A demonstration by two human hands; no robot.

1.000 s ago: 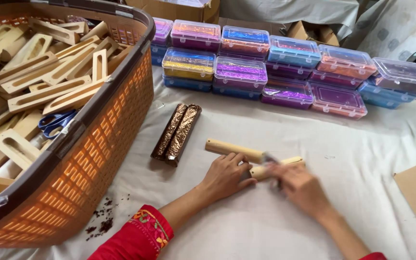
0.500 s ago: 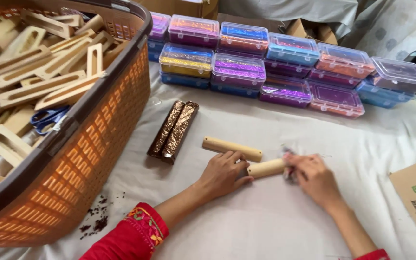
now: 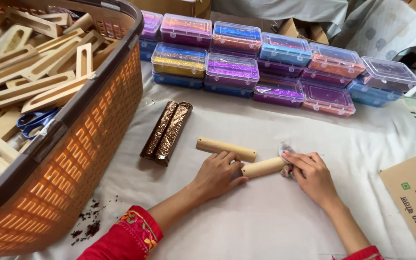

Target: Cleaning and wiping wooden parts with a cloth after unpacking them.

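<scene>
A short plain wooden stick point(image 3: 262, 167) lies on the white cloth between my hands. My left hand point(image 3: 216, 176) grips its left end with fingers curled over it. My right hand point(image 3: 312, 175) pinches a small crumpled shiny scrap point(image 3: 285, 159) against the stick's right end. A second bare wooden stick point(image 3: 226, 149) lies just behind, touching my left fingertips. Two sticks covered in brown glitter point(image 3: 167, 131) rest side by side further left.
A large orange basket point(image 3: 95, 139) at left holds several slotted wooden pieces and blue-handled scissors point(image 3: 37, 123). Rows of clear boxes with coloured glitter point(image 3: 232, 67) line the back. A cardboard box point(image 3: 412, 192) sits at right. Dark glitter crumbs point(image 3: 90, 226) lie near the basket.
My right hand has slid rightward along the stick to its right end, exposing more bare wood. My left hand stays on the left end.
</scene>
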